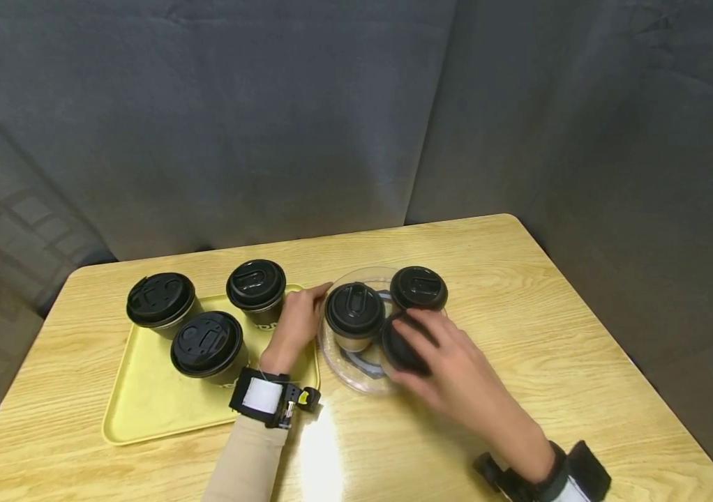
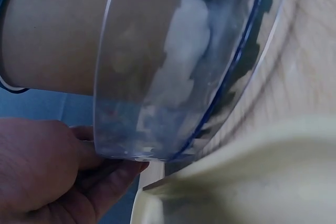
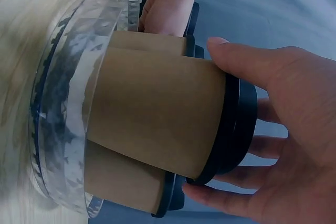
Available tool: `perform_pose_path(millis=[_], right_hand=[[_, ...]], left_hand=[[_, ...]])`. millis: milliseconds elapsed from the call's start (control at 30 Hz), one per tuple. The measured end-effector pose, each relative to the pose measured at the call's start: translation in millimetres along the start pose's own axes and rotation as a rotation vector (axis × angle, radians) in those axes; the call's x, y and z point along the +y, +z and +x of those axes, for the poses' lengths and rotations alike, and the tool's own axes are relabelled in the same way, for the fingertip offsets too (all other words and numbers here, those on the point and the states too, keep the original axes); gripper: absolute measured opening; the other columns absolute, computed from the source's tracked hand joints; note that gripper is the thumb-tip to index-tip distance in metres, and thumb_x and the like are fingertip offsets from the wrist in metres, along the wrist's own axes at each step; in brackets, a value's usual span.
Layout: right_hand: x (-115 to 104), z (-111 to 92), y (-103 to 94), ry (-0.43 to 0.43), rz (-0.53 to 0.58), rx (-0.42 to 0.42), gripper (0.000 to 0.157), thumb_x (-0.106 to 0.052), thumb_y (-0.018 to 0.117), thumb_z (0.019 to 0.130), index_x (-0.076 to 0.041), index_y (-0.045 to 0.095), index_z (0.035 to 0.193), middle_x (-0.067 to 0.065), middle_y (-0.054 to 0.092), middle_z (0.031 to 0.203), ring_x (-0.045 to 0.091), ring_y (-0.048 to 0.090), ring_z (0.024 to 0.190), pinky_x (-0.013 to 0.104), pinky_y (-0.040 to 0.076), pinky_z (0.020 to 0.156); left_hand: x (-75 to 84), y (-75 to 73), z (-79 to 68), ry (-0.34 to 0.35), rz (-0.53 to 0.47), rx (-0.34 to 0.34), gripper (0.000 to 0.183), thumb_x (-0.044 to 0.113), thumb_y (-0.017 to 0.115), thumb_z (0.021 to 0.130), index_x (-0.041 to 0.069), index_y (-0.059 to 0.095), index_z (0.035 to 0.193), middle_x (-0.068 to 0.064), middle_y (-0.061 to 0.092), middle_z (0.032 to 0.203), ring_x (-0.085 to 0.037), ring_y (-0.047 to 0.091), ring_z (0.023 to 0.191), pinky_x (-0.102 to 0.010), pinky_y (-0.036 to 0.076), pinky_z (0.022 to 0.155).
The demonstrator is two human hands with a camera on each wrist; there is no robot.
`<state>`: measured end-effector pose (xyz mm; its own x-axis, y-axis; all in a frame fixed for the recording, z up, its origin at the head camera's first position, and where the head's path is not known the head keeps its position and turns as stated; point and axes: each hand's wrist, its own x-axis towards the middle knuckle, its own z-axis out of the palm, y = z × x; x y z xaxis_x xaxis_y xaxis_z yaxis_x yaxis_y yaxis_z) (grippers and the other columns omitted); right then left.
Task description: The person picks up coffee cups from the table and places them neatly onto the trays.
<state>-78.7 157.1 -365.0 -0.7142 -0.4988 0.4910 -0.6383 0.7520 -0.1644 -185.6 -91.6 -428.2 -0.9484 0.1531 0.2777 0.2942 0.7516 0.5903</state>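
Observation:
In the head view, my right hand (image 1: 451,355) curls its spread fingers round the black lid of a brown paper coffee cup (image 1: 403,348). The right wrist view shows that cup (image 3: 157,108) leaning a little, its base behind the clear wall. My left hand (image 1: 296,321) grips the near side of a round clear plastic container (image 1: 356,380); in the left wrist view its fingers (image 2: 113,184) lie at the container's rim. Two other lidded coffee cups stand in the container, one at the left (image 1: 354,310) and one at the back (image 1: 419,287).
Left of the container lies a yellow tray (image 1: 155,404), its right edge close to the container. Three black-lidded coffee cups stand on it, at the back left (image 1: 162,300), front (image 1: 208,348) and back right (image 1: 257,289). Wooden table (image 1: 557,376) surrounds them, with grey curtain (image 1: 268,125) behind.

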Motion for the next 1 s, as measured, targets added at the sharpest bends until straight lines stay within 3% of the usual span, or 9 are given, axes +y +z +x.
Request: perform_pose_path(millis=[500, 1000], right_hand=[[-4, -1, 7.5, 0.063, -0.011, -0.089, 0.074, -0.046, 0.079, 0.074, -0.011, 0.056, 0.136, 0.017, 0.052, 0.141, 0.036, 0.052, 0.127, 0.053, 0.047, 0.102], [-8, 2, 13.1, 0.085, -0.046, -0.132, 0.071, -0.050, 0.073, 0.080, -0.012, 0.054, 0.138, 0.017, 0.050, 0.144, 0.041, 0.048, 0.131, 0.059, 0.043, 0.104]], left_hand=[[-1.8, 1.6, 5.3, 0.011, -0.003, 0.008, 0.031, 0.000, 0.055, 0.094, 0.006, 0.070, 0.120, -0.019, 0.071, 0.112, -0.034, 0.068, 0.105, -0.045, 0.054, 0.091], [-1.6, -0.1, 3.9, -0.027, -0.032, 0.026, 0.027, 0.007, 0.053, 0.098, 0.002, 0.068, 0.119, -0.018, 0.071, 0.114, -0.032, 0.068, 0.106, -0.044, 0.055, 0.092]])
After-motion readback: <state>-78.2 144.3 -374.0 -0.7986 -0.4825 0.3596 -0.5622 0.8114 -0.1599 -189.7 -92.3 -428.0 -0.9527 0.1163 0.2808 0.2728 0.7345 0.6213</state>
